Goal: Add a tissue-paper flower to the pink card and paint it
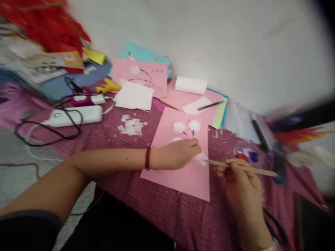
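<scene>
A sheet of pink paper (180,179) lies on the red checked tablecloth, with two round white tufts (179,127) and short dark purple marks on it. My left hand (178,153) reaches across the sheet, fingers curled and closed at the edge of a thin white paper piece (200,159). The fingertips are partly hidden behind the hand. In my right hand (240,177) is a slim wooden stick (259,171), gripped between thumb and fingers. Its slightly greenish tip points left and meets the white piece, or hovers just over it.
Torn white scraps (132,126) lie left of the sheet. Behind are a white paper stack (134,96), a decorated pink card (159,75), a white roll (191,85) and a dark pen (210,105). A white power strip (75,116) with tangled cables sits left; clear plastic packets (239,120) lie right.
</scene>
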Demonstrator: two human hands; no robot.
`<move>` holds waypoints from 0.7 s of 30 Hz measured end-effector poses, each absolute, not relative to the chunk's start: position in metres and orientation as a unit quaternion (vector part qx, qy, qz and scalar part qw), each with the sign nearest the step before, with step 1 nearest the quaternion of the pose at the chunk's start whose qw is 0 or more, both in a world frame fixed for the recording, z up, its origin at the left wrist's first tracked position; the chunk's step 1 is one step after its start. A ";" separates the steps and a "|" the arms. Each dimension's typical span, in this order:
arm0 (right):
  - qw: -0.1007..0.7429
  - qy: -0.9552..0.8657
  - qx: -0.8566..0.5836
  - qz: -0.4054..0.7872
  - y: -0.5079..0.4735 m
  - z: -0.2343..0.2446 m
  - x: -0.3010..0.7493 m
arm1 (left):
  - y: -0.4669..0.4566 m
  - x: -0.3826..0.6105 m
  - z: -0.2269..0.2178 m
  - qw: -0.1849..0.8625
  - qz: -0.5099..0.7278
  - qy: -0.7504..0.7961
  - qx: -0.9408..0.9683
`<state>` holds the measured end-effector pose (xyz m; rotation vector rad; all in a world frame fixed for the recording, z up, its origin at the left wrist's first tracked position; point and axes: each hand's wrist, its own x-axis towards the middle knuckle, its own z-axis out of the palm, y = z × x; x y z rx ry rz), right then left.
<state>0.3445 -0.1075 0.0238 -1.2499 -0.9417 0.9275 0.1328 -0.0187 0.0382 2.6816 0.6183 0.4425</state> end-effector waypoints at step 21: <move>0.392 -0.713 -0.543 0.209 -0.123 0.036 0.337 | -0.009 0.146 0.024 0.113 0.119 0.217 0.962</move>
